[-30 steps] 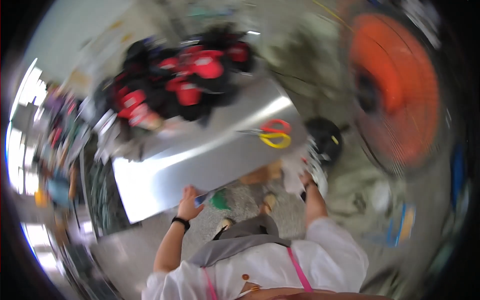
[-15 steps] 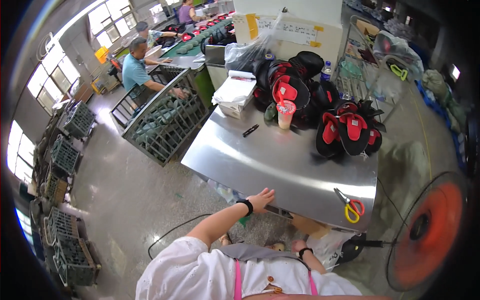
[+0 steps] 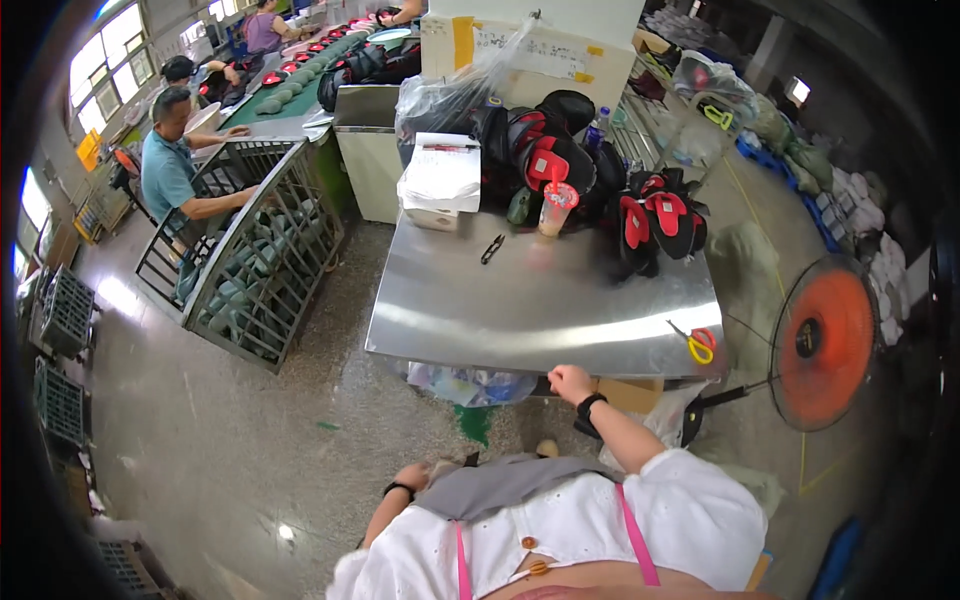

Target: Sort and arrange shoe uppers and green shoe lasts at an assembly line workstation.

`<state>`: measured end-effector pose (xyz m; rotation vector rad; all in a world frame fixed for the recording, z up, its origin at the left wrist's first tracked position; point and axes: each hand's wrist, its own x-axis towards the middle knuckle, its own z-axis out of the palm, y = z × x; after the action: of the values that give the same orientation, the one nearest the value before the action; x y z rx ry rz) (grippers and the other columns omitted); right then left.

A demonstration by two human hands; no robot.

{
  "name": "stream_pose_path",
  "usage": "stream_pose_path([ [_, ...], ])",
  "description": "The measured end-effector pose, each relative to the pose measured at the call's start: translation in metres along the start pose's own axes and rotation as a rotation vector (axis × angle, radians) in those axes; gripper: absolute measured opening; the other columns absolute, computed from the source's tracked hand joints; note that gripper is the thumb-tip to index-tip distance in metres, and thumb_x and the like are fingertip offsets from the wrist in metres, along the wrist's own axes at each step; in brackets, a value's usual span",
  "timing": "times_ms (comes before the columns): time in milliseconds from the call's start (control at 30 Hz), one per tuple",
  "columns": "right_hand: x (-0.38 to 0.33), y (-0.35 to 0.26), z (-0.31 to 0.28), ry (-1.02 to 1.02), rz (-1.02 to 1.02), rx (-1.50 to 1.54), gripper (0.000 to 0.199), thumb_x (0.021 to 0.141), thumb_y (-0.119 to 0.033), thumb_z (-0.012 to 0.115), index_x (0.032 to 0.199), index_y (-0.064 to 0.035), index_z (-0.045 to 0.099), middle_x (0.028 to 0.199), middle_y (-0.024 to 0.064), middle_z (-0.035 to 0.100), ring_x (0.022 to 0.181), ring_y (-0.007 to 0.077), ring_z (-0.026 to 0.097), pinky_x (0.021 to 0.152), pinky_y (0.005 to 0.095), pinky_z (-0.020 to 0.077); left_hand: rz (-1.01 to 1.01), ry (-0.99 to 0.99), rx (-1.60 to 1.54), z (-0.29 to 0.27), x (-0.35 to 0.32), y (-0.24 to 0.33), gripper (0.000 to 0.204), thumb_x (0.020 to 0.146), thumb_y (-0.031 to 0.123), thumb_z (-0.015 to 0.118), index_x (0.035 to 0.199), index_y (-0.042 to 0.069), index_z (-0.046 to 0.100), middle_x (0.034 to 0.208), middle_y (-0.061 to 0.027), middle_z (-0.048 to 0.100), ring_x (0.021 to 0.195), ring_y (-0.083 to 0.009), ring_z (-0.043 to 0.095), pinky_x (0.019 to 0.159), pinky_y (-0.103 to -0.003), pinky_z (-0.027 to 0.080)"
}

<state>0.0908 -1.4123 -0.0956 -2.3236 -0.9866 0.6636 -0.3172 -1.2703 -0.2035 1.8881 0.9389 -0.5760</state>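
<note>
The right hand (image 3: 572, 383) rests curled on the near edge of the steel table (image 3: 520, 320), holding nothing. The left hand (image 3: 412, 476) sits low by the lap; its grip is unclear. Scissors (image 3: 697, 343) lie at the table's near right corner.

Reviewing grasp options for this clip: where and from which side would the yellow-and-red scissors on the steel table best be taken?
Probably by the looped handles. The scissors lie flat near the steel table's near right corner, handles toward that corner and blades pointing inward. The right hand, at the near edge, could come from above on the handle side.
</note>
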Motion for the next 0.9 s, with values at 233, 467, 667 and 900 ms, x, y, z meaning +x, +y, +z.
stream_pose_path([
  [233,0.082,-0.014,0.001,0.32,-0.077,0.01,0.023,0.076,-0.027,0.062,0.073,-0.0043,0.058,0.066,0.0083,0.063,0.058,0.0247,0.061,0.056,0.0364,0.0491,-0.762,0.676,-0.468,-0.004,-0.146,-0.241,0.029,0.078,0.019,0.058,0.099,0.001,0.064,0.1,-0.0211,0.064,0.094,-0.0322,0.062,0.081,-0.039,0.048],
  [467,0.167,-0.092,-0.025,-0.209,0.546,0.083,0.05,0.076,-0.049,0.065,0.077,0.0012,0.062,0.061,0.0107,0.059,0.046,0.0194,0.056,0.042,0.0322,0.0441,-0.73,0.813,-0.285,0.051,-0.14,-0.28,0.021,0.08,0.017,0.055,0.091,0.001,0.064,0.082,-0.0177,0.066,0.077,-0.03,0.064,0.07,-0.038,0.05],
  [667,0.205,0.029,-0.047,-0.066,0.574,0.267,0.037,0.077,-0.036,0.071,0.066,-0.0014,0.063,0.053,0.0061,0.058,0.04,0.0182,0.051,0.036,0.0333,0.0385,-0.5,0.689,-0.527,-0.049,-0.02,-0.242,0.025,0.081,0.023,0.055,0.097,0.006,0.064,0.088,-0.0189,0.065,0.084,-0.0309,0.063,0.075,-0.039,0.049],
  [900,0.267,-0.048,-0.048,0.445,0.615,0.296,0.07,0.069,-0.024,0.077,0.118,0.0107,0.041,0.101,0.0229,0.059,0.075,0.0265,0.064,0.063,0.0334,0.0533,-0.343,0.408,-0.757,-0.176,-0.01,-0.24,0.03,0.083,0.031,0.056,0.104,0.012,0.065,0.095,-0.0203,0.064,0.093,-0.0321,0.061,0.081,-0.04,0.047],
])
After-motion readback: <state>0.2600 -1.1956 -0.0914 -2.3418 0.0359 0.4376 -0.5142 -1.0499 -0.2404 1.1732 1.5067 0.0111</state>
